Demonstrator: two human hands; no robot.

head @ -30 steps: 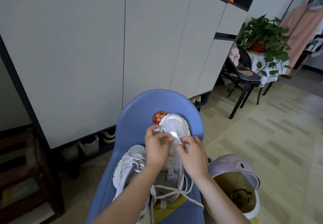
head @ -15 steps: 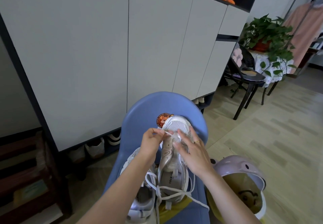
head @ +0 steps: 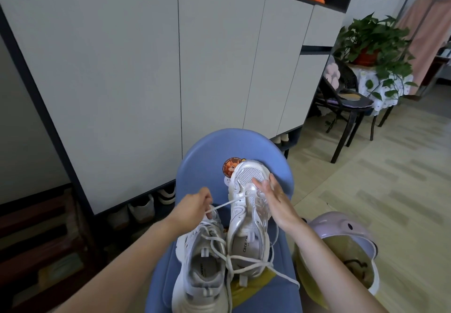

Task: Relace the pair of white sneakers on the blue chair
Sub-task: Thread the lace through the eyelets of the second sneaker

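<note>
blue chair | left hand pinches lace | right hand seemingly steadies sneaker

We are in a home entryway: a tall white shoe cabinet fills the upper left, spare shoes tucked beneath it, a potted plant at upper right.
</note>
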